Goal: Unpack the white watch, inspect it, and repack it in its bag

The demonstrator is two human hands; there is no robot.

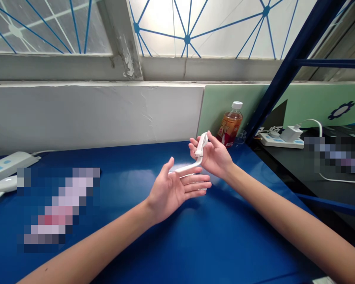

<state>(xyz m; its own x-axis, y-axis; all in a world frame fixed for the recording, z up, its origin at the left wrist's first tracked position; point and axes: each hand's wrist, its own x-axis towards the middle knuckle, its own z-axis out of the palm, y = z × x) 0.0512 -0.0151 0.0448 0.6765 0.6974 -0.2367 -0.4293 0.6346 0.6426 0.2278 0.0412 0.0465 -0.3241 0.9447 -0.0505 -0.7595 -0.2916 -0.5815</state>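
Observation:
A white stand with a bent arm [191, 167] is held above the blue table. My right hand [217, 157] grips its upper end, the thumb against the white head [201, 144] and the fingers partly curled behind it. Palm up, my left hand [171, 191] has its fingers stretched out and its thumb raised. The lower end of the stand passes behind the left hand, which hides most of it; small white parts show between and beyond the fingers. Whether the left hand bears any of its weight I cannot tell.
The blue table [195, 240] meets the wall at the back. A drink bottle [230, 124] stands near the blue frame post [279, 75]. Power strips lie at the left [13, 167] and right [281, 141]. A blurred-out item [60, 205] lies at left.

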